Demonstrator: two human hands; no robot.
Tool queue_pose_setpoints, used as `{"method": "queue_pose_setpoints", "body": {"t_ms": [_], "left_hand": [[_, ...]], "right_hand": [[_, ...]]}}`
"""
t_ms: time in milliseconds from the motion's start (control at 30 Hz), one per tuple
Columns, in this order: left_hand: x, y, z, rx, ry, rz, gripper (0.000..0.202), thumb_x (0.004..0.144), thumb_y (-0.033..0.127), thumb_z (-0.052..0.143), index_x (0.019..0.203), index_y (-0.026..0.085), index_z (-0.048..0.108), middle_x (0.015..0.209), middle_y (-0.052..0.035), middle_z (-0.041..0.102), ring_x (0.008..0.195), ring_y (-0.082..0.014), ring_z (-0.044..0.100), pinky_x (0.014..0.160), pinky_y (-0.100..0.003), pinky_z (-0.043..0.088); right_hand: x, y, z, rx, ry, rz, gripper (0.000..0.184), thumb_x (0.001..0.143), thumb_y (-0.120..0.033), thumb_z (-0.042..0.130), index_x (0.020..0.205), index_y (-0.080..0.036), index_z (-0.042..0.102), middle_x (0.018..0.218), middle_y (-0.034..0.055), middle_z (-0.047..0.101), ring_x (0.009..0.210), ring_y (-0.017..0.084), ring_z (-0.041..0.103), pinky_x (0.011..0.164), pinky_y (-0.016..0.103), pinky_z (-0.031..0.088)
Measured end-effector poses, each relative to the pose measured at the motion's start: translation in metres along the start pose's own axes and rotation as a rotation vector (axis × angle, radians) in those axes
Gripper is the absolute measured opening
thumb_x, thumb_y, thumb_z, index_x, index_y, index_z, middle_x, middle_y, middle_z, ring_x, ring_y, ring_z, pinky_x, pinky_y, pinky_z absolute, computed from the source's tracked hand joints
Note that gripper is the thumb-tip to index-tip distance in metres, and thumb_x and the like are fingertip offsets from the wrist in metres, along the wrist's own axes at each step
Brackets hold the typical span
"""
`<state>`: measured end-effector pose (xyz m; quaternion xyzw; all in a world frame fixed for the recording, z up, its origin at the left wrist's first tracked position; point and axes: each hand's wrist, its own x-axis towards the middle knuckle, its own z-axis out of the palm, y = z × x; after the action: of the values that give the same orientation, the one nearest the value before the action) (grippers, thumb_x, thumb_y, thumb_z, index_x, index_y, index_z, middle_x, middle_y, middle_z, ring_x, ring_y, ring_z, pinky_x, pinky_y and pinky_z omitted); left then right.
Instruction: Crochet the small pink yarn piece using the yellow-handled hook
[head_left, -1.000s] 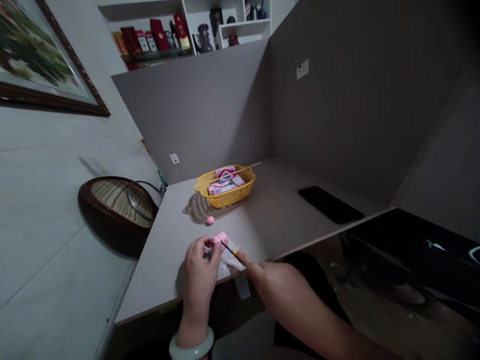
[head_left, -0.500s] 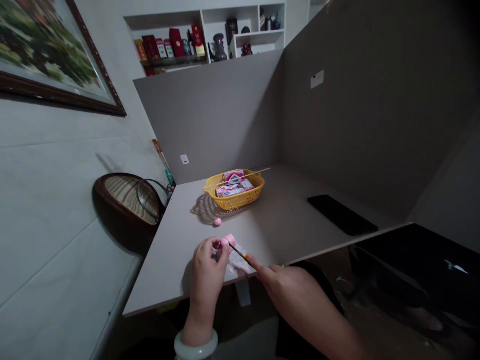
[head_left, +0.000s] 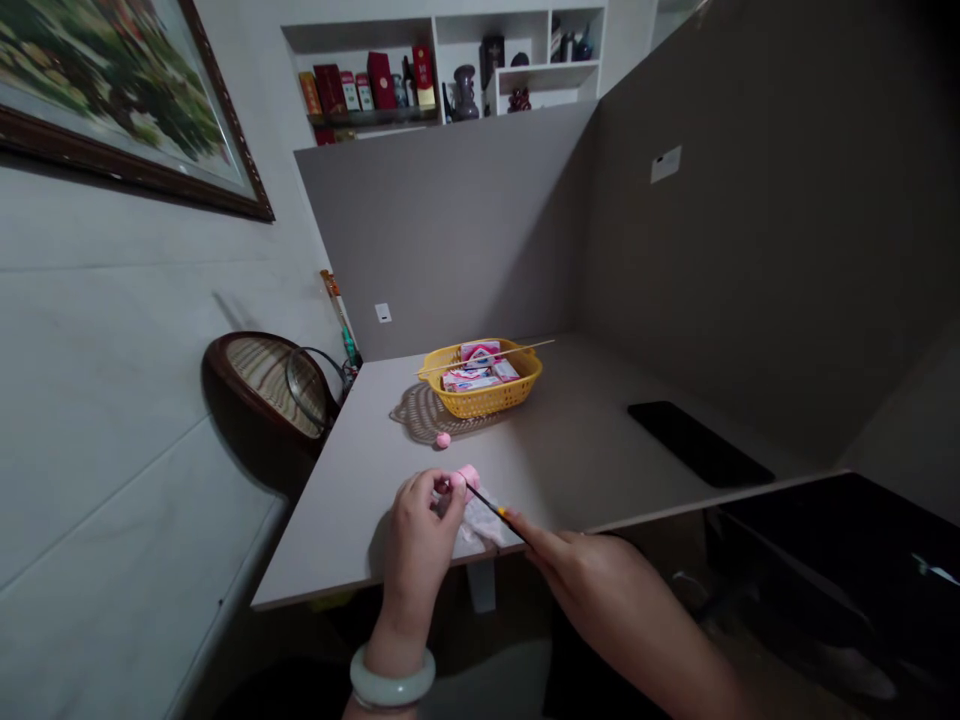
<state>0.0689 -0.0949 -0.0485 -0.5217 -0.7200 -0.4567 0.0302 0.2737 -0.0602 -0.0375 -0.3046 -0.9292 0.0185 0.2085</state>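
Note:
My left hand (head_left: 420, 525), with a pale bangle at the wrist, pinches a small pink lump (head_left: 457, 481) that looks like soft clay. In my right hand (head_left: 577, 565) is a thin dark tool (head_left: 486, 498) with a yellow band; its exact kind is not clear. The tool's tip meets the lump at my left fingertips. Just behind them is a larger pink clay piece (head_left: 470, 474), partly covered. Crumpled clear plastic wrap (head_left: 484, 525) lies under the hands near the table's front edge. A small pink ball (head_left: 443, 440) rests farther back.
A yellow basket (head_left: 487, 402) holds pink and white packets (head_left: 480, 378), with a thin stick (head_left: 517, 350) across its rim. To the right lies a flat black object (head_left: 697, 443). Grey partitions (head_left: 457, 230) bound the table (head_left: 330, 500). A brown round-backed seat (head_left: 262, 410) stands left.
The whole view has shifted slightly, so the basket and table appear farther right. Both hands keep their grips, and the tool's tip stays at the pink lump.

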Motion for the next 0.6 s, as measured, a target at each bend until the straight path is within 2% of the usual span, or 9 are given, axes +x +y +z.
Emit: {"method": "queue_pose_setpoints", "body": {"t_ms": [133, 200, 267, 433, 600], "left_hand": [[0.001, 0.001, -0.001, -0.003, -0.001, -0.009, 0.022, 0.091, 0.041, 0.054, 0.088, 0.022, 0.064, 0.087, -0.0046, 0.068, 0.083, -0.0209, 0.063, 0.074, -0.031, 0.049], [0.001, 0.001, -0.001, -0.006, -0.008, -0.017, 0.022, 0.090, 0.042, 0.054, 0.087, 0.022, 0.064, 0.086, -0.0044, 0.068, 0.081, -0.0206, 0.063, 0.073, -0.031, 0.049], [0.001, 0.000, -0.001, -0.004, -0.004, -0.018, 0.022, 0.090, 0.042, 0.054, 0.088, 0.023, 0.064, 0.087, -0.0045, 0.068, 0.081, -0.0206, 0.063, 0.073, -0.031, 0.049], [0.001, 0.001, 0.000, 0.015, 0.012, 0.020, 0.023, 0.091, 0.042, 0.052, 0.089, 0.023, 0.065, 0.088, -0.0050, 0.067, 0.083, -0.0212, 0.063, 0.074, -0.032, 0.049], [0.001, 0.000, 0.000, 0.002, -0.019, -0.004, 0.022, 0.091, 0.042, 0.053, 0.088, 0.023, 0.063, 0.088, -0.0047, 0.067, 0.082, -0.0214, 0.062, 0.074, -0.032, 0.049]], "right_hand": [[0.020, -0.012, 0.000, -0.078, -0.092, 0.033, 0.057, 0.092, -0.011, 0.048, 0.147, -0.023, 0.045, 0.077, 0.0041, 0.075, 0.061, 0.017, 0.068, 0.049, 0.022, 0.036], [0.027, -0.017, 0.004, -0.120, -0.132, 0.050, 0.064, 0.089, -0.009, 0.052, 0.150, -0.021, 0.040, 0.078, 0.0049, 0.075, 0.060, 0.017, 0.068, 0.048, 0.023, 0.034], [0.023, -0.016, 0.006, -0.107, -0.128, 0.047, 0.067, 0.086, -0.006, 0.052, 0.151, -0.022, 0.040, 0.076, 0.0036, 0.074, 0.058, 0.016, 0.067, 0.048, 0.023, 0.034], [0.000, -0.006, 0.005, -0.019, -0.069, 0.054, 0.061, 0.089, -0.006, 0.047, 0.146, -0.026, 0.046, 0.076, 0.0015, 0.075, 0.060, 0.017, 0.069, 0.051, 0.023, 0.039], [0.024, -0.019, 0.007, -0.100, -0.103, 0.070, 0.059, 0.093, -0.011, 0.049, 0.150, -0.023, 0.040, 0.078, 0.0043, 0.075, 0.060, 0.019, 0.070, 0.047, 0.023, 0.037]]}}
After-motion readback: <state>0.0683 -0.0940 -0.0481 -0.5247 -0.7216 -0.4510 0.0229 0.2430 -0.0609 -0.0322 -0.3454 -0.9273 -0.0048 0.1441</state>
